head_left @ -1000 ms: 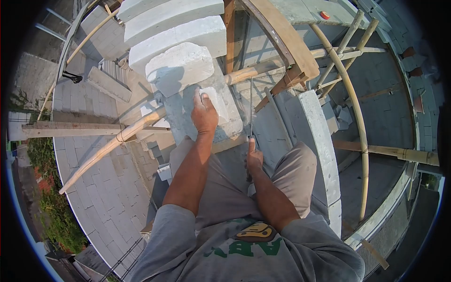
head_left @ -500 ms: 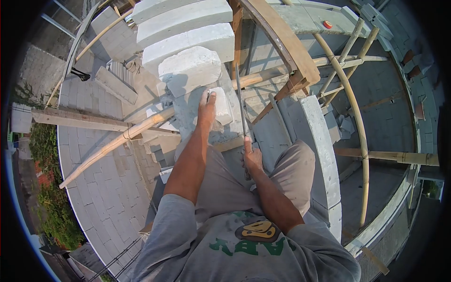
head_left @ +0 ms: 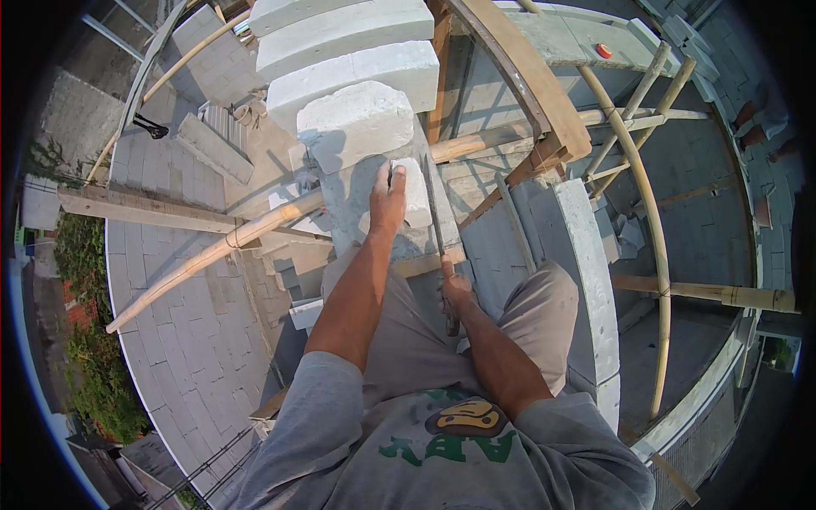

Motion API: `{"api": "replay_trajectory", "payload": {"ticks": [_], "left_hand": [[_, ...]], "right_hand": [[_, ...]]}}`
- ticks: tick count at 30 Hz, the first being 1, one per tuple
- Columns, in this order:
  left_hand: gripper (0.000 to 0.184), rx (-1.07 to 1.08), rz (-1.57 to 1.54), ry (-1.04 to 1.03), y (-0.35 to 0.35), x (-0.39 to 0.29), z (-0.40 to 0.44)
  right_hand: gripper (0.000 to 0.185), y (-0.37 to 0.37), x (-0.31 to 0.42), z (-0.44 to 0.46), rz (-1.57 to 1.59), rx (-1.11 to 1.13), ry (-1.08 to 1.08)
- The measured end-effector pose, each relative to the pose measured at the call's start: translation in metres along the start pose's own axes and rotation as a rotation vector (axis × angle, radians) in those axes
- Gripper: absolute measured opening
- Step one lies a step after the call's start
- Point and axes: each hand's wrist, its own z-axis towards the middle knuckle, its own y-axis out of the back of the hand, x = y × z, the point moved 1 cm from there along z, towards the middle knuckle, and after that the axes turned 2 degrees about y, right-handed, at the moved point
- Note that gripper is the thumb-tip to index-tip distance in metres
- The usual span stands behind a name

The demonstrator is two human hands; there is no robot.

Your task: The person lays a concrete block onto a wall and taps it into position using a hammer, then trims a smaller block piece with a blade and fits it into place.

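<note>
My left hand (head_left: 389, 201) is closed over the near-left side of a small white block (head_left: 416, 194), thumb and fingers pressed on its top. The block rests on a grey ledge (head_left: 353, 191). In my right hand (head_left: 456, 293) is the handle of a hand saw (head_left: 437, 217), its long thin blade seen nearly edge-on. The blade points away from me along the block's right side; whether it touches the block I cannot tell. Just beyond my left hand lies a larger, rough-edged white block (head_left: 357, 123).
Long white blocks (head_left: 353, 81) line up at the back. A wooden frame (head_left: 531, 81) rises to the right, near bamboo poles (head_left: 633, 170). Another pole (head_left: 212, 259) crosses on the left. A block wall (head_left: 586, 280) stands beside my right knee. Another person (head_left: 756, 119) is at the far right.
My right hand has drawn the saw back towards my body, and its blade now lies closer to the small block. My left hand keeps its hold. The whole view has shifted slightly.
</note>
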Motion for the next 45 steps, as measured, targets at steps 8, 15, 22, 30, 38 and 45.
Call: {"api": "replay_trajectory", "payload": {"ticks": [8, 15, 22, 30, 38, 45], "left_hand": [[0.063, 0.071, -0.159, 0.080, 0.006, 0.008, -0.001], [0.083, 0.095, -0.576, 0.381, 0.019, -0.011, -0.017], [0.103, 0.142, 0.094, -0.084, 0.022, -0.017, -0.026], [0.090, 0.047, 0.378, 0.079, 0.009, -0.040, -0.030], [0.058, -0.565, -0.733, 0.240, 0.137, 0.003, -0.034], [0.042, -0.497, -1.254, 0.277, 0.169, 0.024, -0.062]], "right_hand": [[0.079, 0.013, -0.011, 0.004, 0.087, -0.080, 0.167], [0.076, 0.032, -0.009, -0.004, 0.184, -0.086, 0.180], [0.074, 0.027, -0.026, 0.018, 0.038, -0.188, 0.219], [0.075, 0.026, -0.019, 0.002, -0.171, -0.265, 0.300], [0.081, 0.010, -0.018, -0.009, -0.659, -0.171, 0.293], [0.080, -0.009, -0.006, -0.031, -0.883, -0.053, 0.390]]}}
